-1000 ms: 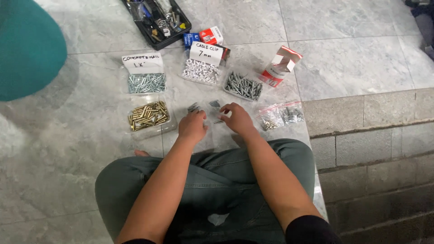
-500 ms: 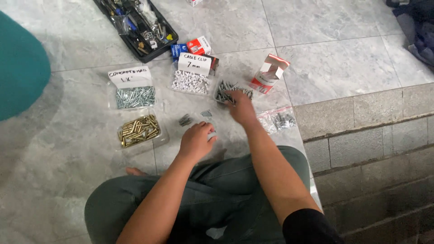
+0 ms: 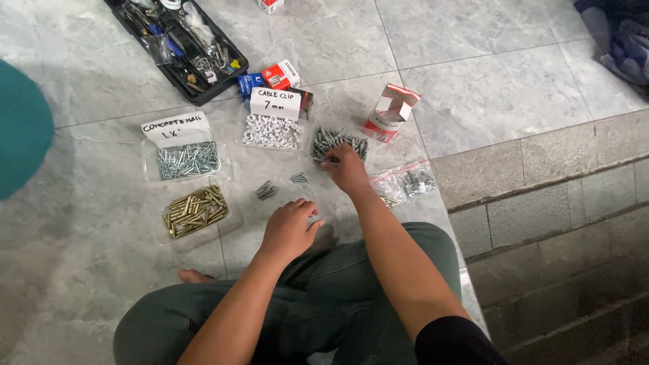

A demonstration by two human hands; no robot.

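Note:
My right hand (image 3: 347, 169) reaches forward and its fingertips pinch into a loose pile of grey screws (image 3: 338, 142) on the tiled floor. What it grips, if anything, is hidden under the fingers. My left hand (image 3: 289, 228) rests palm down with fingers loosely curled just above my knee, holding nothing visible. Two small clusters of screws (image 3: 266, 190) (image 3: 298, 178) lie between the hands.
Clear trays hold silver nails (image 3: 188, 159), brass-coloured pieces (image 3: 196, 211) and white cable clips (image 3: 272, 131), two with paper labels. A black tool tray (image 3: 177, 40), small coloured boxes (image 3: 270, 76), a red-and-white carton (image 3: 391, 113) and plastic bags of fasteners (image 3: 405, 182) surround them. A stone step (image 3: 541, 196) rises on the right.
My right hand has moved forward from the small clusters to the grey screw pile. My left hand has drawn back toward my knee. The camera has tilted slightly.

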